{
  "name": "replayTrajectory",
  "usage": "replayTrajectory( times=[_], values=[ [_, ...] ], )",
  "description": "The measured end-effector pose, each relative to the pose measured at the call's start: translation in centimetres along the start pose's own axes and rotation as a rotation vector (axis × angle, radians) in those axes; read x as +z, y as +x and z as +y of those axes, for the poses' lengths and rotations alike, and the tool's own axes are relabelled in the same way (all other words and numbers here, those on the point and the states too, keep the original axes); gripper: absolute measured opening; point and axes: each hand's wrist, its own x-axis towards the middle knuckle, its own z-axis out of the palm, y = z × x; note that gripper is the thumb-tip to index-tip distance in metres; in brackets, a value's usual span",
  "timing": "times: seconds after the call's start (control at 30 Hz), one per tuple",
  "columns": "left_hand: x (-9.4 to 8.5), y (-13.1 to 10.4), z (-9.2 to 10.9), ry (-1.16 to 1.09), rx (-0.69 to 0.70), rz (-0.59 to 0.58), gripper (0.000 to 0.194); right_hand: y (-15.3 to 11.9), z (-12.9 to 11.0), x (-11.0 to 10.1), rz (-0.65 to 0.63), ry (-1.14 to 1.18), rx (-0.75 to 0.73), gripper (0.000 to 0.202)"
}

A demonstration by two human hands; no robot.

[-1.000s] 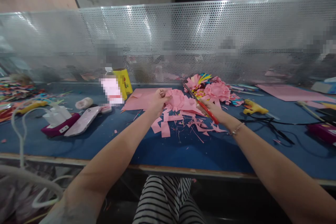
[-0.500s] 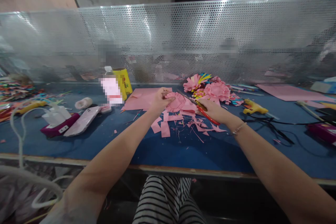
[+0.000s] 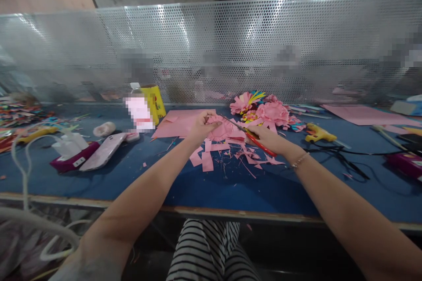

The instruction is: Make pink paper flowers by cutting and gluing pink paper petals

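Note:
My left hand [image 3: 203,125] pinches the left side of a round pink paper flower [image 3: 222,128] with a frilled edge. My right hand [image 3: 263,137] is closed around the red handles of a pair of scissors [image 3: 260,144]. Their blades point left and reach the upper edge of the flower; whether they are biting into the paper I cannot tell. Below the hands lie cut pink paper strips [image 3: 207,161] and thin scraps [image 3: 252,157]. Behind my left hand rests a larger pink paper sheet [image 3: 171,122].
Finished-looking paper flowers [image 3: 272,113] are heaped behind my right hand. A yellow glue gun [image 3: 319,133] with a black cable lies to the right. On the left are a phone [image 3: 103,151], a purple power strip [image 3: 74,158] and a yellow container [image 3: 156,101]. A perforated metal screen [image 3: 211,39] backs the table.
The scissor blades have shifted slightly left along the flower's upper edge. Both hands stay in nearly the same place, and the view has tilted very slightly.

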Motion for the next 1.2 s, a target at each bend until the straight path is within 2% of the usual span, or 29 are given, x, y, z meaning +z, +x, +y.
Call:
replayTrajectory(
  times=[0.17, 0.4, 0.7, 1.0, 1.2],
  values=[
    [0.18, -0.12, 0.23, -0.029, -0.053, 0.019, 0.027, -0.09, 0.27, -0.11, -0.012, 0.018, -0.025, 0.03],
    [0.29, -0.11, 0.59, -0.018, -0.042, 0.024, 0.026, -0.28, 0.27, -0.24, -0.024, 0.037, 0.003, 0.033],
    [0.11, -0.19, 0.64, -0.031, -0.046, -0.007, 0.028, -0.25, 0.06, -0.45, 0.056, -0.09, -0.01, 0.036],
    [0.35, -0.37, 0.78, -0.225, -0.15, -0.027, 0.027, 0.03, 0.22, -0.36, 0.091, -0.137, -0.014, 0.035],
    [0.32, -0.31, 0.49, -0.323, -0.185, -0.049, 0.028, 0.29, 0.63, -0.01, 0.053, -0.075, -0.006, 0.035]
  ],
)
